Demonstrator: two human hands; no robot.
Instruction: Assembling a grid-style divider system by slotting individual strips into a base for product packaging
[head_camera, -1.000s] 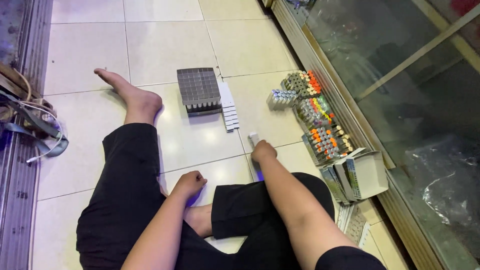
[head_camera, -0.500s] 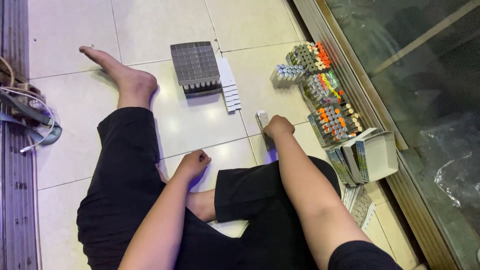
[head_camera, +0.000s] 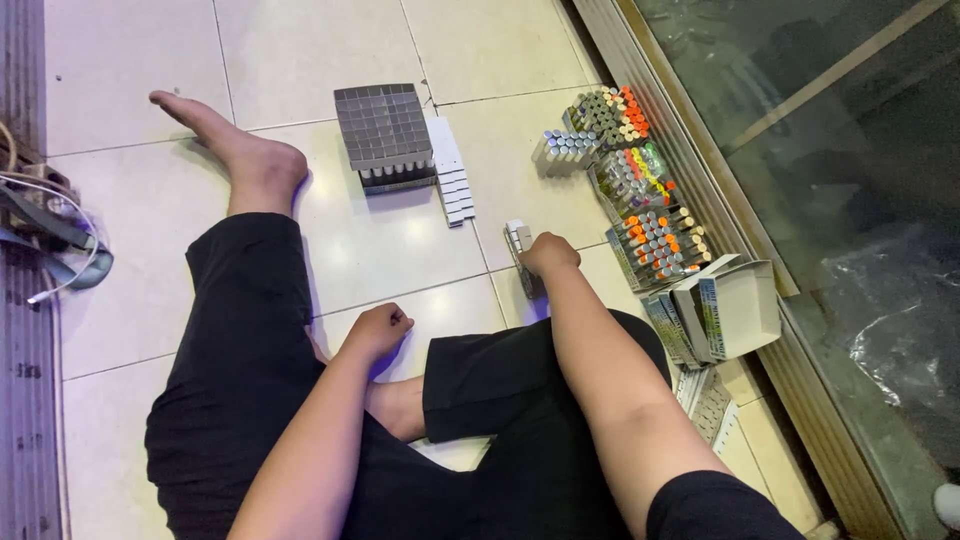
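Head view looked down on a person seated on a pale tiled floor (head_camera: 130, 60), legs in black trousers, one bare foot (head_camera: 235, 145) stretched out ahead. The right hand (head_camera: 548, 255) was clenched over a small white strip of blocks (head_camera: 518, 240) lying on the floor just in front of the right knee; the far end of the strip showed beyond the knuckles, the rest was hidden under the hand, so how firmly it was grasped could not be told. The left hand (head_camera: 378, 328) was curled into a loose fist holding nothing visible, its knuckles resting near the floor between the two legs.

Ahead of the hands stood a grey block of many square cells (head_camera: 384, 132), and touching its right side lay a longer row of white pieces (head_camera: 450, 175). Nothing lay between the right hand and that row but bare tile. To the right, along a metal door track (head_camera: 700, 180), sat several clusters of small upright tubes: a grey bunch (head_camera: 567, 150), a group with orange caps (head_camera: 610, 112), a tray with mixed coloured caps (head_camera: 632, 175) and another tray with orange caps (head_camera: 660, 245). Just beside the last tray stood opened white cardboard boxes (head_camera: 730, 315), close to the right forearm. At the far left edge lay a tangle of straps and cable (head_camera: 50, 235), well apart from both hands.
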